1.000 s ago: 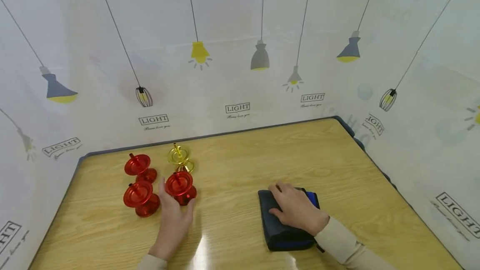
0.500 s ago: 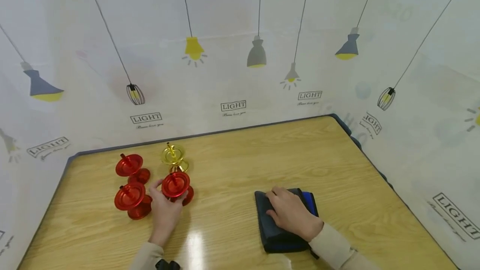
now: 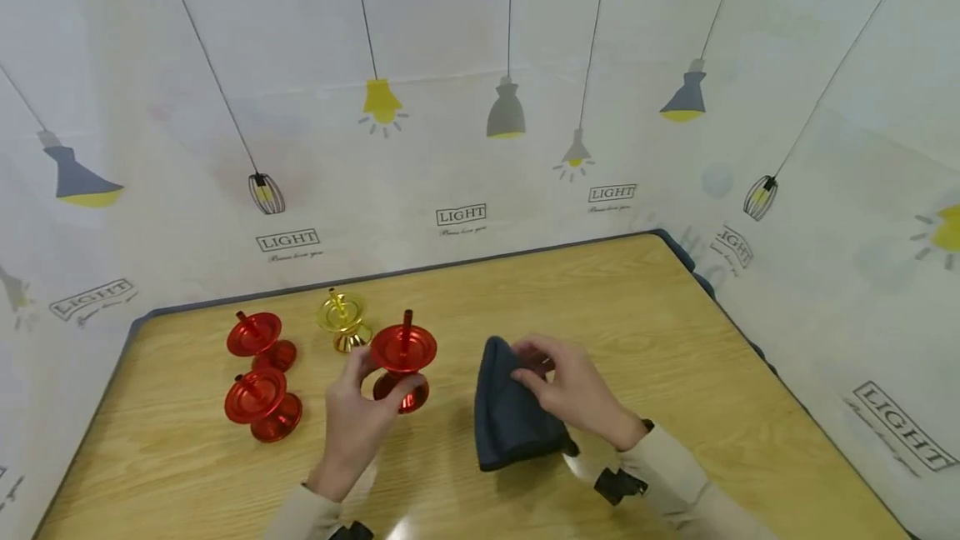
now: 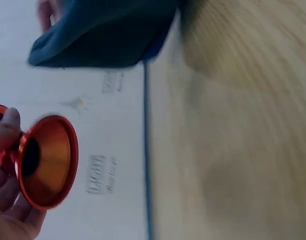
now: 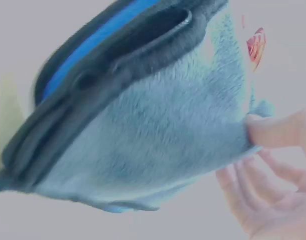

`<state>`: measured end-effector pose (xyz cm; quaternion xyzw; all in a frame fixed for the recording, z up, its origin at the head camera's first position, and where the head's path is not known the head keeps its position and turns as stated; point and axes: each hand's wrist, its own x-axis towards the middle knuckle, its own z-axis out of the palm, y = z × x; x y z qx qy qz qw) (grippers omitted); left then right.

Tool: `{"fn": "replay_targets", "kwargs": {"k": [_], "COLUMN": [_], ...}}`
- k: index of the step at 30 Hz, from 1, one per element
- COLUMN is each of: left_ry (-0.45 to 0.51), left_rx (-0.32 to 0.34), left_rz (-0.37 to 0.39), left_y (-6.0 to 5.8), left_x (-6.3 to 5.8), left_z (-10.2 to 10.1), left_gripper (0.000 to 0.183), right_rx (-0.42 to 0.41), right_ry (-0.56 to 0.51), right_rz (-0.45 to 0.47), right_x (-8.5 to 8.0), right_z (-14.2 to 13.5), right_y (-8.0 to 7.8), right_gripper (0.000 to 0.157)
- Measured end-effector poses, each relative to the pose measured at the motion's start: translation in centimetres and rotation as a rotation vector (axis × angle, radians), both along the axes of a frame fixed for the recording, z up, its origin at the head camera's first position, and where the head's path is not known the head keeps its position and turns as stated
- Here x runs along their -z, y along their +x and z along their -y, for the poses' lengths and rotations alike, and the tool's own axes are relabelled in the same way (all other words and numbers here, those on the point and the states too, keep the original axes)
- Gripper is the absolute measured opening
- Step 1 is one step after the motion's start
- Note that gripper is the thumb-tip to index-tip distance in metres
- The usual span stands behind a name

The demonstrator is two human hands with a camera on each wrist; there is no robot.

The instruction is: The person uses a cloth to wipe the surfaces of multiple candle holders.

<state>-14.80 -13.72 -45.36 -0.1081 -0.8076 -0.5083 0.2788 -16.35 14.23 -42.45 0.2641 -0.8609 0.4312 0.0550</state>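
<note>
The left hand [image 3: 358, 427] grips a red holder [image 3: 393, 353] round its stem, above the table [image 3: 630, 307]; the right hand [image 3: 573, 386] pinches a dark cloth [image 3: 513, 415] just beside it. Two more red holders [image 3: 255, 342] and a gold holder [image 3: 342, 315] stand further left. Only the left wrist view shows the hollow underside of the gripped holder's base; the right wrist view reveals the cloth's dark-bound edges and blue strip. The left thumb partly covers that base in the head view. The left wrist view is blurred; the right one looks washed out.
</note>
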Motion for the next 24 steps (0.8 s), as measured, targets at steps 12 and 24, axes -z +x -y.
{"fn": "replay_targets", "kwargs": {"k": [12, 24], "left_ry": [-0.115, -0.201], "left_rx": [0.208, 0.291], "left_rz": [-0.355, -0.438], "left_y": [2.7, 3.1], "left_x": [-3.5, -4.4], "left_z": [-2.9, -3.6], "left_gripper": [0.033, 0.039], "right_rx": [-0.139, -0.204], "right_ry": [-0.549, -0.655], "right_rz": [0.127, -0.013], "right_x": [-2.4, -1.3], "right_z": [1.4, 1.3], "right_y": [1.6, 2.7], "right_gripper": [0.023, 0.020]}}
